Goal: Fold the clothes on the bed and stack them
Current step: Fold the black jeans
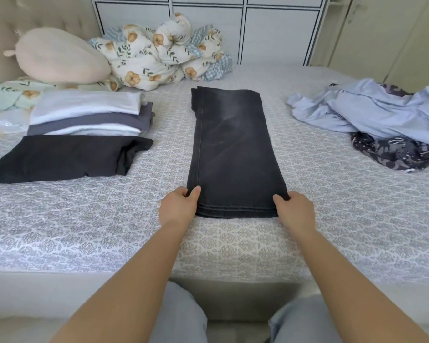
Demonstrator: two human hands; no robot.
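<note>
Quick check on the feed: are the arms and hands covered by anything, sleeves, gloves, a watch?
No. The left hand and right hand are bare, no gloves, rings or watch showing. Both forearms are uncovered to the frame edge; no sleeves visible.

The patterned bed [233,243] carries dark jeans [233,149] between the gripping hands [178,206], folded clothes [84,115] left of the grip, crumpled garments [382,115] right, bedding [164,53] beyond.
</note>
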